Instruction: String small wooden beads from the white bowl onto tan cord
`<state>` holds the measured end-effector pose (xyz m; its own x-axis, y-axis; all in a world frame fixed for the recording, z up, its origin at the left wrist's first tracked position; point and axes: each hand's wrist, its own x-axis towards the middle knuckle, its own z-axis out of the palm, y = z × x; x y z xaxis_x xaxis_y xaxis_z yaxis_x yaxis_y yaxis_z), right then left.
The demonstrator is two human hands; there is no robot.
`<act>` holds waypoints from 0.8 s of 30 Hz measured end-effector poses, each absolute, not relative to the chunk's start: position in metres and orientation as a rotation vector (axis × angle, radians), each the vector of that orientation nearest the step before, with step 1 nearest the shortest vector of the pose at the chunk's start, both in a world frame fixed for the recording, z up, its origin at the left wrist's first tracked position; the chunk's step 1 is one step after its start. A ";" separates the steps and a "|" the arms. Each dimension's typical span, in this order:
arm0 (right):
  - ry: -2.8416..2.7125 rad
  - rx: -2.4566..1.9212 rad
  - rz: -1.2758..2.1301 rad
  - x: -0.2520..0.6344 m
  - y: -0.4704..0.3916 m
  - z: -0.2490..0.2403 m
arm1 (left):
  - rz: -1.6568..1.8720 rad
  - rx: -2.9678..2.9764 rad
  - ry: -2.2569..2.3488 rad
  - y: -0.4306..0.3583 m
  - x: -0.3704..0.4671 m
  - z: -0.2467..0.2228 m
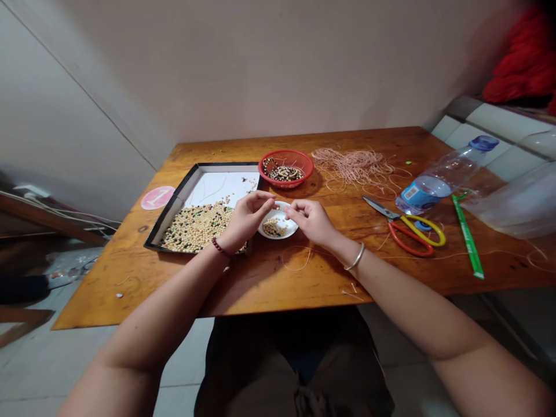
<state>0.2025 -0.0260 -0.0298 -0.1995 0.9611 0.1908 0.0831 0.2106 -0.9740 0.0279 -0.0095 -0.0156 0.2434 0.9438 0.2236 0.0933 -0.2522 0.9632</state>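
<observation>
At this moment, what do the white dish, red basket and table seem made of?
White dish: plastic, paper or ceramic, unclear; it looks smooth and plain. Red basket: likely moulded plastic; its wall is perforated. Table: apparently varnished wood; grain and sheen show.

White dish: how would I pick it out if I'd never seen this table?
On the wooden table, find the black-rimmed tray of beads. Just right of it, between the left hand and right hand, sits the dish. It is round and white; the tray is rectangular, the basket beyond red.
</observation>
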 end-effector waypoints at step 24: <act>-1.571 -1.072 1.067 0.203 -0.029 -0.029 | 1.110 1.581 0.987 -0.011 0.028 -0.014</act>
